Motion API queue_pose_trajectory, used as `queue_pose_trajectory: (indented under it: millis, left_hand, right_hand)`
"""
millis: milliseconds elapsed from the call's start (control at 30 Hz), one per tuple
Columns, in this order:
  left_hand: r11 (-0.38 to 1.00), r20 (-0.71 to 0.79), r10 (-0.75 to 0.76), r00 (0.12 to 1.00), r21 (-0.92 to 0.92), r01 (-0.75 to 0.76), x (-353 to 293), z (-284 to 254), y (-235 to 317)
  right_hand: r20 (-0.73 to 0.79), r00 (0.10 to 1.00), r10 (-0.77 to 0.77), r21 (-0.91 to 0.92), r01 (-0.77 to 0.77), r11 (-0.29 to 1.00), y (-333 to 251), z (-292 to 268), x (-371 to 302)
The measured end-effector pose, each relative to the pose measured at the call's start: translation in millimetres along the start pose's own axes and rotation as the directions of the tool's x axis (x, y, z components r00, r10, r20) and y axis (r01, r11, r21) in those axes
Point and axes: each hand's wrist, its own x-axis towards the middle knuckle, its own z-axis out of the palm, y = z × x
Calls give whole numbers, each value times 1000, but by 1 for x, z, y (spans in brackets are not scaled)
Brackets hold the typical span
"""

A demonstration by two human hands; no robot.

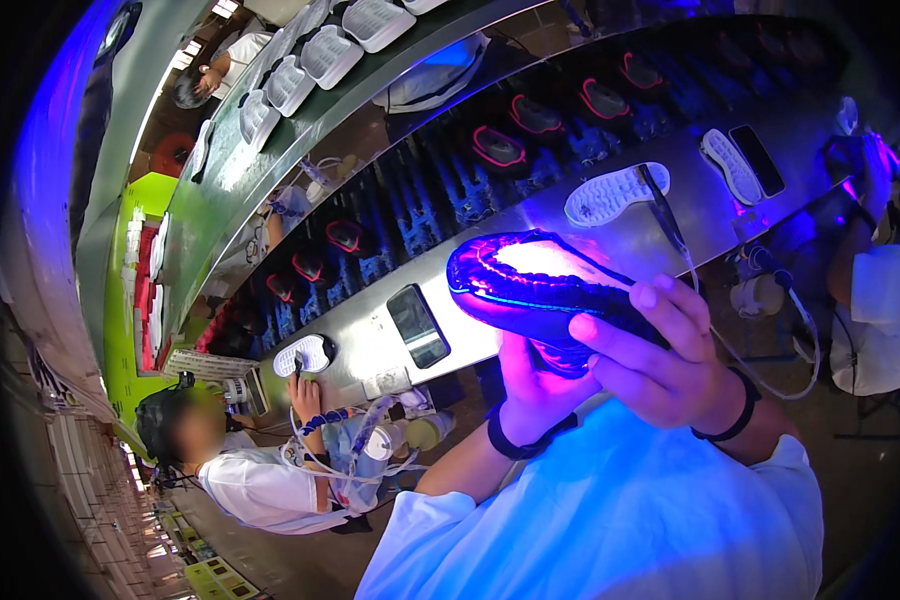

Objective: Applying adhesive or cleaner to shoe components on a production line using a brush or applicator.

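Observation:
A dark shoe upper (560, 315) is raised in front of me, its bottom turned up and glowing bright under violet light. The bottom shows a pale, overlit middle with a pink and blue outline round its edge. My left hand (538, 392) supports it from beneath, fingers partly hidden behind it. My right hand (660, 355) grips its near right end, fingers laid over the side. Beyond it on the metal bench lies a white shoe sole (600, 200), with a dark-handled brush (662, 207) resting across its right part.
A phone (418, 325) lies on the metal bench (365, 340). Farther right lie another white sole (732, 167) and a dark flat slab (758, 160). Behind runs a rack of dark uppers (498, 147). A co-worker (260, 470) at left handles a white sole (295, 355). Clear trays (330, 55) line a shelf.

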Motion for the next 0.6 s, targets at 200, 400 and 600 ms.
queue_pose_trajectory:
  millis: [200,400,600]
  left_hand:
    - [900,-146,176,973,426,-99,5,-11,3]
    - [152,146,386,911,964,-218,2,-45,34]
    - [-739,794,-3,607,408,-537,19,-37,46]
  right_hand:
    - [39,999,16,42,-18,999,0,4,1]
    - [37,986,161,429,-161,889,20,-27,-38]
    - [376,765,524,920,-376,-112,37,-6,-38]
